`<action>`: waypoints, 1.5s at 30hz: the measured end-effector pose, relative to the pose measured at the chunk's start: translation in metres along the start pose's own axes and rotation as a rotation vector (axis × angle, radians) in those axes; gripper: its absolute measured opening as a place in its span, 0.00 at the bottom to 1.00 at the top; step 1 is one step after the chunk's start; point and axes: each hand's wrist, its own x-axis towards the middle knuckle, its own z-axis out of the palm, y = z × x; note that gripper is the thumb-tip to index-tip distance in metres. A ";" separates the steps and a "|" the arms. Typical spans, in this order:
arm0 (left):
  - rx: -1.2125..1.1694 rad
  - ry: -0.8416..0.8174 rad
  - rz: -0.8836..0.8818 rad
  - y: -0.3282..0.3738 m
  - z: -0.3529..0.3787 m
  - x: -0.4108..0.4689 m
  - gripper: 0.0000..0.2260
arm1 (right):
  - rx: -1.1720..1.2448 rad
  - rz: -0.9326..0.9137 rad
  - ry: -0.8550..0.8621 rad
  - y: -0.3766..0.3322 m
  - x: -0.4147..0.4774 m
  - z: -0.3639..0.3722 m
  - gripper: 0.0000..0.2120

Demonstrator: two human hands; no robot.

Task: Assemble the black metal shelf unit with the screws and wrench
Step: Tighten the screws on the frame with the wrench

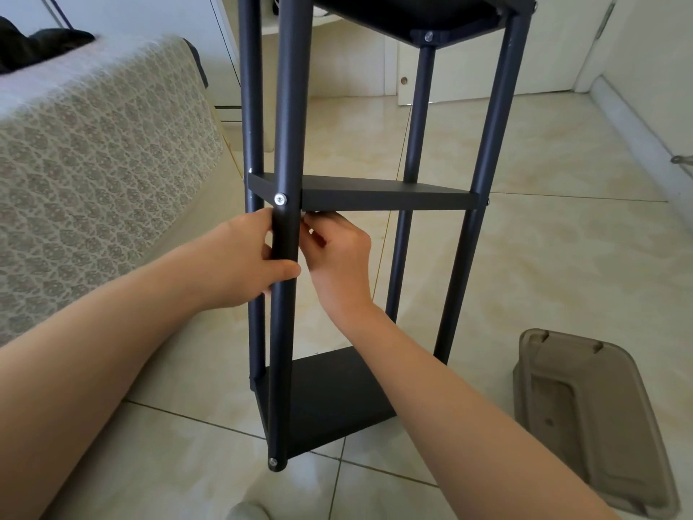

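left grip (243, 260) round post (287, 125), right grip (341, 257) under shelf (386, 198)

The glossy beige tiled floor (525, 257) carries the black shelf unit (390, 195), standing upright. Right of the unit lies a tan plastic lid (585, 418). Left of it sits a couch (93, 163) with a patterned cover.

shelf unit (470, 257) on tiled floor (525, 257), centre; top shelf (423, 13) over middle shelf (386, 197) over bottom shelf (330, 399). near post (287, 144) in front, screw (280, 199) through it at middle shelf level. left hand (243, 260) around near post just below middle shelf; right hand (339, 253) just right of the post, under the shelf's near edge. covered sofa (93, 144) left of unit, dark cloth (33, 46) on its far end. moulded tray (585, 414) on floor near right, apart from unit
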 end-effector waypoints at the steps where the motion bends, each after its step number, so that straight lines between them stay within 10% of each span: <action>1: -0.004 0.004 -0.001 0.000 0.000 0.000 0.19 | -0.003 0.006 0.000 0.001 0.001 0.001 0.07; 26: -0.047 0.028 -0.013 0.000 0.002 0.004 0.21 | 0.022 0.352 -0.587 -0.009 0.004 -0.046 0.09; 45: -0.092 0.008 -0.027 0.004 0.002 0.010 0.17 | 0.039 0.290 -0.416 -0.011 0.020 -0.040 0.12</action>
